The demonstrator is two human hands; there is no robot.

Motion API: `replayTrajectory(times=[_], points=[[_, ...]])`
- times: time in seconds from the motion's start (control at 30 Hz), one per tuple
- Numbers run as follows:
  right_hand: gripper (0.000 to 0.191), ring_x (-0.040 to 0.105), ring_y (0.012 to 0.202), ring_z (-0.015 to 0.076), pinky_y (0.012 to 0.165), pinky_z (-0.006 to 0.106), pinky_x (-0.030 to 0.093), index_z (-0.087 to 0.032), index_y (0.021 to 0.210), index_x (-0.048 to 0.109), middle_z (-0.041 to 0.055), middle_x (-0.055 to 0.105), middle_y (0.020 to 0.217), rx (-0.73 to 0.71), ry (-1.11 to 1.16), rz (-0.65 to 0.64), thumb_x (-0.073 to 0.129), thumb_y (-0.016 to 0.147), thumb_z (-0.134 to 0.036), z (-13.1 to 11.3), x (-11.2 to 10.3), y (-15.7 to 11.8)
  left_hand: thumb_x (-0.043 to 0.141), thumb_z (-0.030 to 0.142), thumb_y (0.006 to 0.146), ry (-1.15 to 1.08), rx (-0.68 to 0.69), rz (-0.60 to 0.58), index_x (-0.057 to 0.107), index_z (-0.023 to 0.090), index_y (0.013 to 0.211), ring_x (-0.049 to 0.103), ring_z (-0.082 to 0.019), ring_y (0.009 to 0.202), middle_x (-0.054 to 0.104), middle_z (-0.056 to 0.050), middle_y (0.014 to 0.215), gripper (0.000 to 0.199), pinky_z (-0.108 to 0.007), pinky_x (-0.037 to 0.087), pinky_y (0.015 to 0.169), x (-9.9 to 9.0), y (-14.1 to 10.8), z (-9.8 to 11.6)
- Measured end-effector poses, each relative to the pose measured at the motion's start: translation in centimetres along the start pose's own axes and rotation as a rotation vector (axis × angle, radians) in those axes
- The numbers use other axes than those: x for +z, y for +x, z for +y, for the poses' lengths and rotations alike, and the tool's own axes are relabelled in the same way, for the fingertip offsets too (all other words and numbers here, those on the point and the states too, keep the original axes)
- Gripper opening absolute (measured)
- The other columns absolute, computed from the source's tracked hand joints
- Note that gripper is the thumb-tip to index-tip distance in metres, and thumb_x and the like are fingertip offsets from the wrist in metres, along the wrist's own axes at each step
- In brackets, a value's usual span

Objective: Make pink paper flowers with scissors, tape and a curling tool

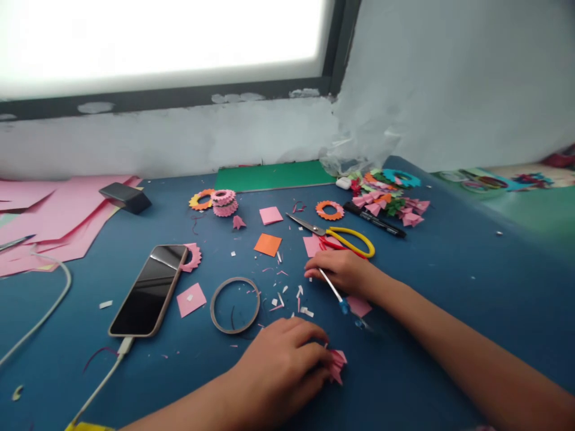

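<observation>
My left hand (283,365) is at the near middle of the table, fingers curled round a folded pink paper piece (338,365) that pokes out past the fingertips. Farther up and to the right, my right hand (344,270) lies low over the table with its fingers bent. A thin white pen-like stick (331,284) with a blue end slants out of it toward me. Just beyond these fingers lie scissors (350,240) with yellow and red handles, over a pink paper square (312,245). Another pink piece (359,306) shows under the right wrist.
A phone (148,293) on a cable, a tape ring (236,305), an orange square (268,244) and paper scraps surround the hands. Behind stand toothed paper rings (224,203), a black marker (375,220) and a pile of paper pieces (386,197). Pink sheets (67,209) lie left.
</observation>
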State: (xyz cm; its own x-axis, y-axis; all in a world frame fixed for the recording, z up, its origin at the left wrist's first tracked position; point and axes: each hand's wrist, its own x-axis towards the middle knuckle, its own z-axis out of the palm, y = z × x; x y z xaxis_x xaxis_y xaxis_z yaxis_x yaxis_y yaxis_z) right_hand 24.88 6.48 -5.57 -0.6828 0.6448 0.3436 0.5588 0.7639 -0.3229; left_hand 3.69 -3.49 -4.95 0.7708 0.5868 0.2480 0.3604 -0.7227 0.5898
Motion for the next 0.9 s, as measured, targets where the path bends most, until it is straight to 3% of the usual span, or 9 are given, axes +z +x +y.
replayTrajectory(times=[0.17,0.27,0.37,0.43,0.53,0.6,0.67,0.73,0.9], points=[[0.016,0.066,0.082,0.0170,0.073,0.029,0.054,-0.017,0.096,0.065,0.0081,0.070,0.088,0.056,0.032,0.053,0.057,0.086,-0.027,-0.1,-0.1,0.0,0.048,0.024,0.088,0.002,0.035,0.053,0.063,0.020,0.095,0.062,-0.017,0.092,0.066,-0.005,0.103,0.016,-0.032,0.049,0.080,0.5,-0.1,-0.4],[0.019,0.066,0.088,0.0193,0.077,0.034,0.055,-0.018,0.102,0.064,0.0092,0.070,0.093,0.091,0.012,0.056,0.054,0.085,-0.019,0.0,-0.2,0.1,0.050,0.023,0.086,0.053,0.036,0.056,0.062,0.018,0.091,0.063,-0.018,0.086,0.068,-0.006,0.098,0.014,-0.032,0.050,0.075,-0.3,0.0,-0.6],[0.027,0.065,0.094,0.0208,0.082,0.037,0.054,-0.017,0.108,0.063,0.0104,0.069,0.100,0.108,-0.021,0.025,0.050,0.085,-0.013,-0.1,-0.2,0.2,0.050,0.024,0.086,0.133,-0.043,0.008,0.063,0.019,0.090,0.064,-0.019,0.079,0.069,-0.005,0.090,0.015,-0.034,0.050,0.070,-3.0,0.3,-0.9],[0.031,0.064,0.097,0.0214,0.083,0.038,0.053,-0.017,0.113,0.061,0.0110,0.068,0.104,0.115,-0.046,-0.008,0.048,0.085,-0.012,-0.2,-0.3,0.3,0.047,0.027,0.088,0.186,-0.211,-0.010,0.064,0.017,0.093,0.063,-0.021,0.085,0.068,-0.007,0.092,0.020,-0.038,0.049,0.077,-5.7,0.3,-1.1],[0.035,0.063,0.100,0.0221,0.085,0.039,0.052,-0.017,0.118,0.058,0.0116,0.066,0.109,0.131,-0.086,-0.060,0.046,0.086,-0.012,-0.6,-0.2,0.5,0.057,0.036,0.081,0.245,-0.399,-0.071,0.061,0.019,0.107,0.053,-0.027,0.113,0.059,-0.011,0.122,0.031,-0.046,0.041,0.096,-9.5,-0.4,-1.4],[0.036,0.062,0.102,0.0226,0.087,0.039,0.051,-0.016,0.120,0.057,0.0118,0.065,0.113,0.151,-0.114,-0.085,0.046,0.086,-0.012,-0.8,-0.2,0.6,0.071,0.040,0.067,0.262,-0.488,-0.168,0.045,0.024,0.131,0.030,-0.032,0.133,0.033,-0.012,0.147,0.071,-0.052,0.029,0.106,-10.9,-1.1,-1.6],[0.038,0.061,0.105,0.0226,0.089,0.038,0.050,-0.016,0.122,0.055,0.0115,0.063,0.117,0.184,-0.146,-0.097,0.045,0.086,-0.012,-1.1,-0.5,0.7,0.074,0.037,0.061,0.226,-0.578,-0.309,0.029,0.027,0.141,0.020,-0.034,0.138,0.018,-0.011,0.153,0.093,-0.054,0.026,0.106,-11.4,-1.7,-1.9],[0.039,0.059,0.107,0.0226,0.091,0.037,0.048,-0.016,0.124,0.053,0.0116,0.061,0.120,0.241,-0.184,-0.085,0.044,0.086,-0.012,-1.3,-1.1,0.8,0.070,0.032,0.065,0.193,-0.600,-0.355,0.029,0.029,0.142,0.026,-0.033,0.136,0.021,-0.009,0.153,0.087,-0.051,0.029,0.106,-11.2,-2.0,-2.2],[0.029,0.061,0.096,0.0303,0.079,0.040,0.048,-0.008,0.107,0.059,0.0196,0.062,0.106,0.493,-0.301,-0.026,0.048,0.086,-0.023,-0.8,-3.0,0.0,0.060,0.026,0.074,0.189,-0.530,-0.211,0.040,0.025,0.134,0.044,-0.030,0.122,0.037,-0.011,0.140,0.063,-0.045,0.038,0.100,-10.5,-1.6,-2.5]])
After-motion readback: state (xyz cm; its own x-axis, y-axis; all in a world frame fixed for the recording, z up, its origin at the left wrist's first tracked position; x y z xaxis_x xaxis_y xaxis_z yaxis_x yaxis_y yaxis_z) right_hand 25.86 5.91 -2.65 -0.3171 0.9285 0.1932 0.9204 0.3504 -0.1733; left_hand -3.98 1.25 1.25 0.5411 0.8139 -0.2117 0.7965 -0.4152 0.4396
